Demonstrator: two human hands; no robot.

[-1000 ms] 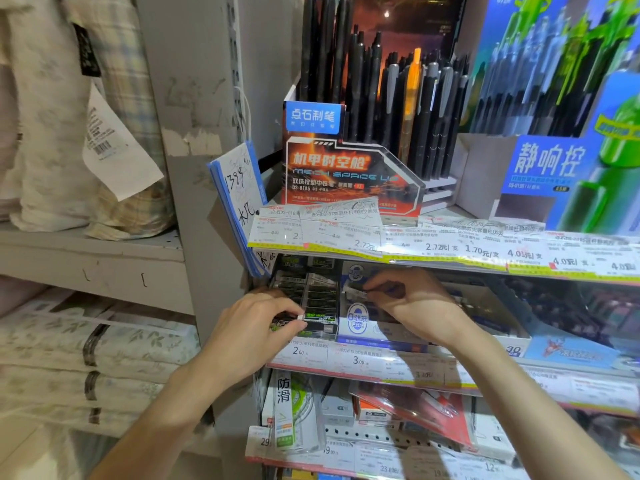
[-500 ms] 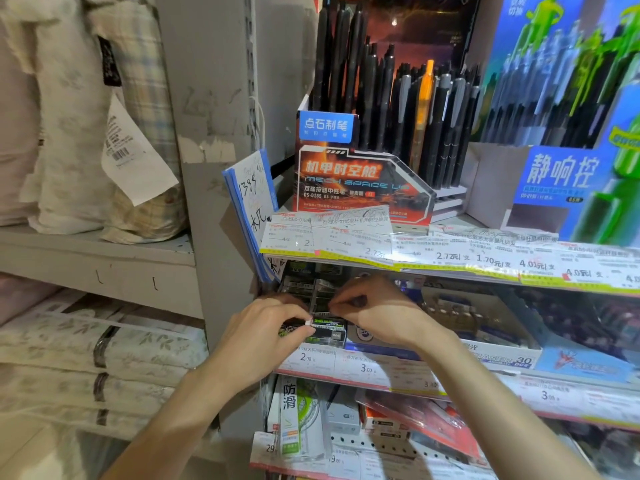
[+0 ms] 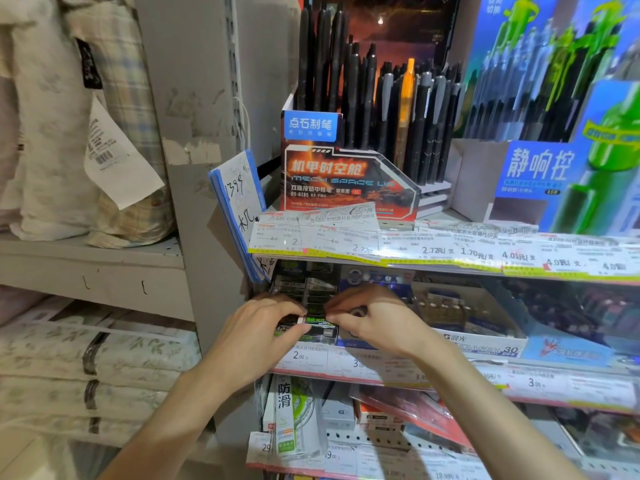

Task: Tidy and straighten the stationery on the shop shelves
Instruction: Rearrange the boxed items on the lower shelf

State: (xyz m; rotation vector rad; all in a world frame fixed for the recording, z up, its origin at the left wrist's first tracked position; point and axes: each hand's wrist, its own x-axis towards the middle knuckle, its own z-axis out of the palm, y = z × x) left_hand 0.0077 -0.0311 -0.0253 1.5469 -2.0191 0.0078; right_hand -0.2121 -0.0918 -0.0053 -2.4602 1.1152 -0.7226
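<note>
My left hand (image 3: 256,332) and right hand (image 3: 372,318) both curl their fingertips onto the small dark packs (image 3: 317,325) in the box at the left end of the middle shelf (image 3: 381,370), pinching one from either side. I'd best square it gently against its row, not tugging the box. At 12 o'clock stand pens (image 3: 374,109); at 3 o'clock an eraser box (image 3: 485,341); at 9 o'clock, folded bedding (image 3: 97,362).
</note>
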